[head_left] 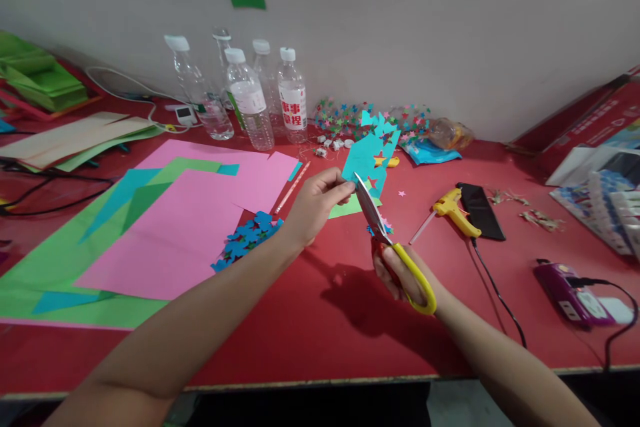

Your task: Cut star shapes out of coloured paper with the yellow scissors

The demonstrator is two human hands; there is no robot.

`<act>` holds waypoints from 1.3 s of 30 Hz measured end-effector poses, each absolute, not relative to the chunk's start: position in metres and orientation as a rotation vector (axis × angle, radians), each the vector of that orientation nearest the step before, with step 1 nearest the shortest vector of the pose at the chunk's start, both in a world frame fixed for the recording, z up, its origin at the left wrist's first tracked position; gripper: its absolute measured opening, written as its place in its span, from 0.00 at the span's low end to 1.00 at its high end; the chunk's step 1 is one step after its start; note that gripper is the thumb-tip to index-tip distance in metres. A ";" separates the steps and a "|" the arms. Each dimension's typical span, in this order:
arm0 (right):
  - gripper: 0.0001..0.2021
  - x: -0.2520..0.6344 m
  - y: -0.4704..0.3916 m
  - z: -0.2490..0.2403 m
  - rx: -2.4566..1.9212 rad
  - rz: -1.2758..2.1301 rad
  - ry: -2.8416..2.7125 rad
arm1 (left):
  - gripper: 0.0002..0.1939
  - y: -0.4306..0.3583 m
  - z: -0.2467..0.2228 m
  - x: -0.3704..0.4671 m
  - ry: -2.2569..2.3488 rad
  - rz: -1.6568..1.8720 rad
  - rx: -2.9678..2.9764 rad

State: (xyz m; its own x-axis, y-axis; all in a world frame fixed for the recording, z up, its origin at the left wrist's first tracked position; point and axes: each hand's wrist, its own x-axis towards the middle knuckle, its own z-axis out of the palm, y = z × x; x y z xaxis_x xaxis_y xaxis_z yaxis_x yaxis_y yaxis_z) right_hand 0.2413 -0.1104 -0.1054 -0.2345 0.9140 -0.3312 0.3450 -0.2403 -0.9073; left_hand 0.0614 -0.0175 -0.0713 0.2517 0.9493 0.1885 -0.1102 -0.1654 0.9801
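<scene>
My right hand (393, 273) is closed round the red and yellow handles of the scissors (371, 210), whose blades point up and away from me. Near the blade tips, my left hand (320, 200) is pinched; a tiny dark bluish piece seems to show at the fingertips, too small to make out. Behind both hands lies a turquoise paper (357, 155) with star-shaped holes, partly over a light green piece (345, 207). A pile of blue cut-out stars (247, 238) lies under and beside my left wrist.
Pink sheets (170, 240) and green sheets cover the left side. Plastic bottles (250, 103) stand by the wall. A yellow glue gun (457, 211), a black phone-like slab (483, 211) and a purple power socket (570, 293) with a cable lie to the right.
</scene>
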 end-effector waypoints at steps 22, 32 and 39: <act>0.32 0.237 -0.113 -0.107 -1.550 1.476 -1.490 | 0.11 -0.018 -0.076 0.063 0.888 1.153 1.437; 0.26 0.240 -0.111 -0.108 -1.560 1.477 -1.468 | 0.11 -0.017 -0.067 0.060 0.880 1.155 1.436; 0.24 0.242 -0.110 -0.105 -1.591 1.485 -1.456 | 0.08 -0.011 -0.066 0.053 0.871 1.200 1.471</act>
State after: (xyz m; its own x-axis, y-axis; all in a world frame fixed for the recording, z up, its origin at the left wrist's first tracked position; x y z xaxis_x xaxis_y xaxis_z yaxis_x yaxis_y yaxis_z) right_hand 0.2425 -0.1104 -0.1049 -0.1778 0.9137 -0.3653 0.3472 -0.2892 -0.8921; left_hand 0.0534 -0.0113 -0.0658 0.2462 0.9384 0.2424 -0.0604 -0.2348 0.9702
